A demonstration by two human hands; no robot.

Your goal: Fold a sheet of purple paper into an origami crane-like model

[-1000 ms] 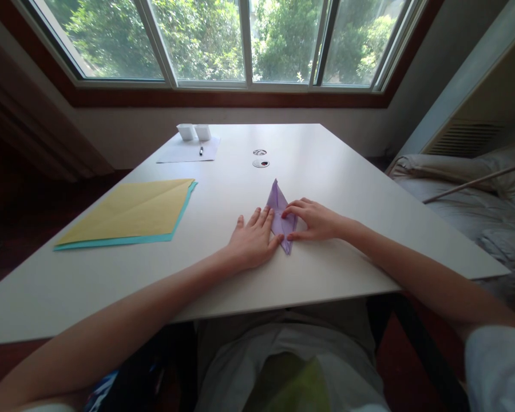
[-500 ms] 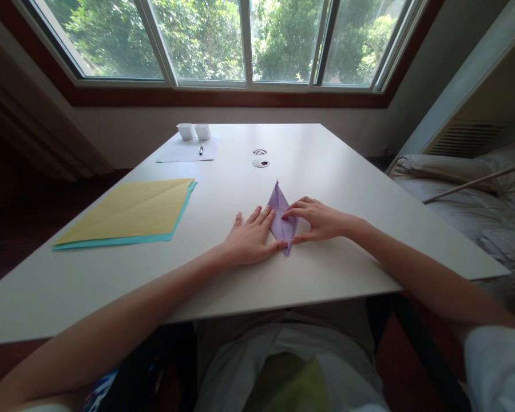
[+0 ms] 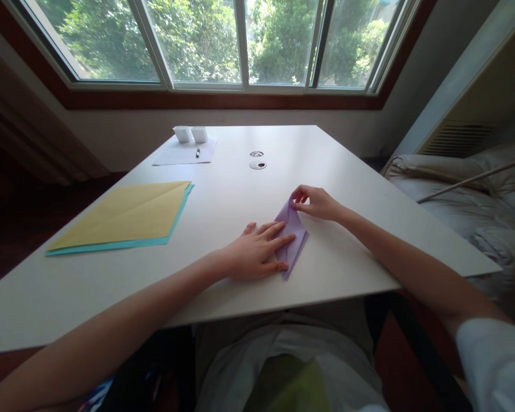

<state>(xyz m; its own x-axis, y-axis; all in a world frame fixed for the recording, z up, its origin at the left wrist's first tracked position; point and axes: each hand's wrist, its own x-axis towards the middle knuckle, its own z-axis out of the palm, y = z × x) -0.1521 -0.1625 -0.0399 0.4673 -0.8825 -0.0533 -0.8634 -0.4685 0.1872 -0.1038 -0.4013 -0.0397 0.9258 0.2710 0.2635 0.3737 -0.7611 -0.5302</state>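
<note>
When the clock is read from the person's seat, twelve o'clock is filled by a wide sliding window [image 3: 210, 40], through whose panes green foliage is seen. A white bench [image 3: 223, 206] is set below it, and beyond the bench's edge a pale padded sofa [image 3: 429, 167] is placed at two o'clock. At ten o'clock a yellow sheet [image 3: 124, 214] is laid over a turquoise sheet [image 3: 179, 213], of which only narrow edges are left uncovered. At eleven o'clock, toward the far end, a white sheet [image 3: 175, 155] is placed flat.

Just short of twelve o'clock, folded purple paper [image 3: 293, 225] is pressed to the bench by the left hand [image 3: 257, 252], whose grip is wide, with the fingers spread across it. Just past twelve, the paper's far tip is pinched between the thumb and fingers of the right hand [image 3: 315, 203], its grip narrow.

Two small white containers [image 3: 182, 135] are stood side by side at the white sheet's far edge. Near twelve o'clock, two round grommets [image 3: 258, 165] are set in the bench. On the white sheet, a short pen [image 3: 198, 153] is laid.
</note>
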